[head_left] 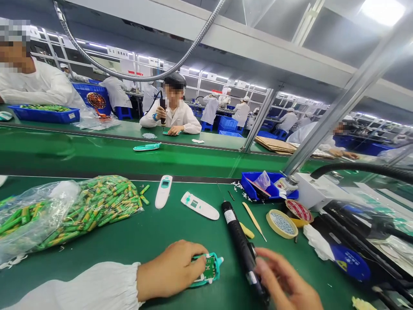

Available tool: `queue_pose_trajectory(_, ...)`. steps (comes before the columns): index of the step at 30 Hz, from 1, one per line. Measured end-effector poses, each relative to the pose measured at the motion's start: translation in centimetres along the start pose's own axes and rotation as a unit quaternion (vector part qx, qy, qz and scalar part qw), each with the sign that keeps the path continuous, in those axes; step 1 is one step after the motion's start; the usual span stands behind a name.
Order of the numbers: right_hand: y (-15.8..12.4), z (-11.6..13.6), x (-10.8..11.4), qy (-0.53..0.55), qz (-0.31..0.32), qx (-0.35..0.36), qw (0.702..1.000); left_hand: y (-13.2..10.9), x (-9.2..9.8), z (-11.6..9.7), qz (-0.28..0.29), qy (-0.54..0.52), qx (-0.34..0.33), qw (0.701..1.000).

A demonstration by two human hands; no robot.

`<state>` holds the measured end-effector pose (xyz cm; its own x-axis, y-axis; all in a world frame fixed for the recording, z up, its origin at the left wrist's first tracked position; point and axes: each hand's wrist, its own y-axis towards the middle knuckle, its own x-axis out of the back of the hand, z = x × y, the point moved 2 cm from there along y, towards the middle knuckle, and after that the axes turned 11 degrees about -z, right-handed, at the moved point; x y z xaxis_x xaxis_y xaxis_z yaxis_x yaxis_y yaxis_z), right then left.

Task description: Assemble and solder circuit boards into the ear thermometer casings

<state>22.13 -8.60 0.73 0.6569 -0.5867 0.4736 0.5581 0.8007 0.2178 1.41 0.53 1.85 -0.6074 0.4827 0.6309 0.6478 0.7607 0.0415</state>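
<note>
My left hand [171, 271] presses on a teal plastic device shell [209, 270] lying on the green belt, with a green circuit board exposed inside it. My right hand [285, 280] wraps the lower end of a black electric screwdriver [240, 243], whose tip is hidden behind my fingers. The screwdriver stands just right of the shell. Two white devices with small teal screens, a thermometer-like unit [163, 191] and a flat casing [200, 206], lie farther forward. A clear bag of green cylindrical parts [74, 213] sits to the left.
A blue tray [267, 185], a tape roll [282, 224], a thin pointed stick [253, 220] and white cloth [318, 242] lie to the right, beside a white machine [319, 191] and black hose. Across a moving belt [129, 159], a co-worker [171, 112] holds a screwdriver.
</note>
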Motion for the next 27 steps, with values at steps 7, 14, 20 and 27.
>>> queue_pose_trajectory(7, 6.5, -2.1, 1.0, -0.249, -0.015, 0.127, 0.96, -0.3, -1.0, -0.7, -0.025, 0.18, -0.089, 0.979)
queue_pose_trajectory(14, 9.0, -3.4, 0.1, -0.303, -0.013, 0.113, 0.946, -0.3, -1.7, 0.2, -0.083, 0.149, -0.087, 0.981)
queue_pose_trajectory(20, 11.2, -5.0, -1.2, -0.282, -0.001, 0.05, 0.958, -1.0, -1.4, 0.2, -0.044, 0.098, -0.057, 0.993)
queue_pose_trajectory(27, 6.8, -1.8, 2.0, -0.046, -0.144, 0.005, 0.989, -1.3, -1.3, 0.4, -0.007, 0.092, -0.072, 0.993)
